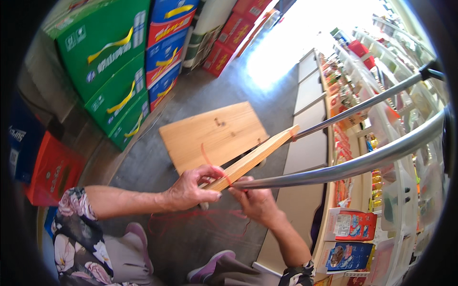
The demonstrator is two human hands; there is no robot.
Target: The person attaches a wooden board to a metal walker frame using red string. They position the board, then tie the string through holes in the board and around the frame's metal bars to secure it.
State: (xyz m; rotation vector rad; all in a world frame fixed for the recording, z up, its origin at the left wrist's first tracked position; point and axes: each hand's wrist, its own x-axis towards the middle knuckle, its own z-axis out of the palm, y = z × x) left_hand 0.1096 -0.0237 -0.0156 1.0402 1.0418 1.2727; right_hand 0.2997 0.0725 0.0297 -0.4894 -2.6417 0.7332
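Note:
A long wooden bar (260, 155) lies slantwise against the ends of two bent metal tubes. At its near end, my left hand (191, 188) is closed, thumb and fingers gripping the wood. My right hand (257, 205) is closed around the end of the nearer metal tube (324, 174), just beside the bar; its inner fingers are partly hidden. A thin red cord (225, 175) crosses the bar between my hands, with a loose piece curving up past my left fingers. At the far end, more red cord (293, 135) wraps bar and the farther tube (353, 107).
A low wooden stool (212, 131) stands on the grey floor beyond my hands. Tangled red cord (195, 224) hangs or lies below them. Green boxes (102, 57) and blue-red boxes (171, 31) are stacked at left. Shelves of packaged goods (353, 224) line the right.

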